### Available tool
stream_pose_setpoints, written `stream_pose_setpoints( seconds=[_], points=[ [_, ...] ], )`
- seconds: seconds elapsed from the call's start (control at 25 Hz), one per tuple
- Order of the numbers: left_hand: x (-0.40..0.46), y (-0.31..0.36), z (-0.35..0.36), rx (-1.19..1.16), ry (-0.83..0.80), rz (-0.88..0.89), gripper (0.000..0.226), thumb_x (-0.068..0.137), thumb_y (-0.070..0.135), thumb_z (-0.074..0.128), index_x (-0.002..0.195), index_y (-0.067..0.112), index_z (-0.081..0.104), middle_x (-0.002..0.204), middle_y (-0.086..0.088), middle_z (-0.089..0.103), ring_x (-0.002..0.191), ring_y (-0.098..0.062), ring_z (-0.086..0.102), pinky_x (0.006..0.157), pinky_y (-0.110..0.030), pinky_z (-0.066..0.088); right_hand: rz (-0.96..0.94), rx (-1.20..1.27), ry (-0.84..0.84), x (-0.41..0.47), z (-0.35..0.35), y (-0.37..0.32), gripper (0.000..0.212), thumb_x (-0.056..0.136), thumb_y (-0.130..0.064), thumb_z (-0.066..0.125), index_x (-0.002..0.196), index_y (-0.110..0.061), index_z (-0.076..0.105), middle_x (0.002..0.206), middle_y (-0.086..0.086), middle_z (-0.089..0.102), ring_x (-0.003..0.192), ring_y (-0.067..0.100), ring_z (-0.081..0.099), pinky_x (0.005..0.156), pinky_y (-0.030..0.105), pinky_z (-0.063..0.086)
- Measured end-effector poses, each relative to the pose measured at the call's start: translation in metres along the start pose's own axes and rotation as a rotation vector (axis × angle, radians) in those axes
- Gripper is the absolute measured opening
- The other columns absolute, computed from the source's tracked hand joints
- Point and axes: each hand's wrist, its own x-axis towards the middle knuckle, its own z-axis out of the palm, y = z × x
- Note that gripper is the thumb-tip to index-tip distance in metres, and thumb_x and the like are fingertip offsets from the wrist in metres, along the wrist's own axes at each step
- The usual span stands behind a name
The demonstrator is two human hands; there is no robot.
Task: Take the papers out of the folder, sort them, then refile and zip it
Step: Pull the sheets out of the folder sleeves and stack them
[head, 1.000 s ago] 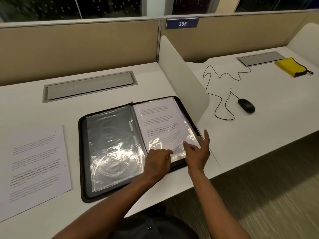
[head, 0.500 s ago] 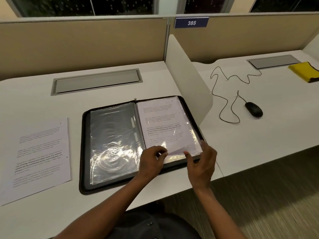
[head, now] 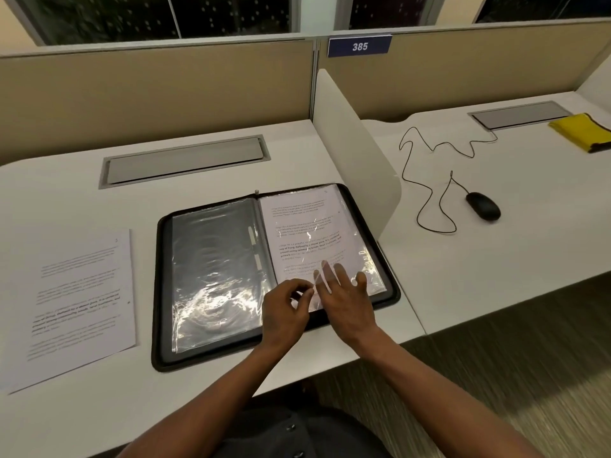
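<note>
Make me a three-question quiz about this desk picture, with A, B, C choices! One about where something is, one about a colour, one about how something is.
1. Where is the loose paper?
A. left of the folder
B. on the mouse
C. on the floor

2. What colour is the pouch?
A. red
B. yellow
C. green

3. How is the folder?
A. zipped shut
C. standing up
B. lying open

Answers: 1 A, the paper lies on the desk to the folder's left. 2 B, it is bright yellow. 3 B, both inner sides show, and the left hand pinches a sleeve's edge.
</note>
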Motion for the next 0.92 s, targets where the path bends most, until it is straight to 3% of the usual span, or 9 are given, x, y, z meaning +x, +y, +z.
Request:
stream_pose_setpoints(
  seconds=[0.2,0.36,0.6,0.72,0.8,0.92],
  points=[
    [-0.004,-0.003,0.0,-0.014,-0.003,-0.012,0.01,0.088,0.026,0.075,0.097,0.024,0.072,0.093,0.018,0.069,0.082,-0.004,0.067,0.07,-0.024,0.058,-0.087,-0.022,0.177,-0.001,0.004,0.011,0.031,0.066,-0.016,0.088,0.093,-0.016,0.073,0.09,0.002,0.074,0.108,0.032,0.065,0.088,0.044,0.031],
    [-0.005,-0.006,-0.004,-0.03,-0.037,-0.017,0.013,0.087,0.023,0.075,0.1,0.025,0.073,0.095,0.018,0.07,0.083,-0.002,0.067,0.073,-0.022,0.057,-0.067,-0.006,0.298,-0.014,0.009,0.014,0.019,0.074,-0.011,0.081,0.081,-0.017,0.065,0.076,0.001,0.067,0.094,0.029,0.064,0.084,0.042,0.033],
    [-0.022,-0.013,-0.023,0.04,-0.097,-0.057,0.015,0.088,0.033,0.072,0.101,0.03,0.067,0.098,0.02,0.063,0.089,0.001,0.061,0.075,-0.024,0.056,0.073,0.16,0.325,-0.061,0.008,0.004,0.025,0.069,-0.014,0.089,0.082,-0.015,0.068,0.085,0.003,0.07,0.096,0.027,0.06,0.082,0.038,0.038],
    [-0.042,-0.012,-0.041,0.132,-0.21,-0.164,0.029,0.088,0.046,0.068,0.112,0.031,0.064,0.096,0.017,0.06,0.081,0.002,0.059,0.07,-0.014,0.049,0.203,0.335,0.31,-0.098,0.001,-0.011,0.03,0.064,-0.009,0.09,0.083,-0.015,0.069,0.092,0.001,0.069,0.101,0.023,0.058,0.08,0.035,0.043],
    [-0.056,-0.006,-0.049,0.131,-0.308,-0.265,0.046,0.086,0.053,0.067,0.126,0.034,0.054,0.108,0.016,0.059,0.086,0.001,0.059,0.07,-0.011,0.045,0.304,0.428,0.282,-0.118,-0.003,-0.026,0.033,0.062,-0.006,0.089,0.087,-0.016,0.069,0.104,0.003,0.066,0.111,0.024,0.056,0.085,0.037,0.048],
    [-0.068,0.005,-0.053,-0.052,-0.389,-0.467,0.061,0.086,0.048,0.072,0.137,0.037,0.04,0.119,0.015,0.056,0.095,-0.003,0.062,0.073,-0.014,0.049,0.474,0.634,0.277,-0.14,-0.007,-0.054,0.034,0.062,-0.004,0.087,0.088,-0.017,0.068,0.125,0.007,0.06,0.133,0.029,0.046,0.101,0.043,0.047]
  ],
)
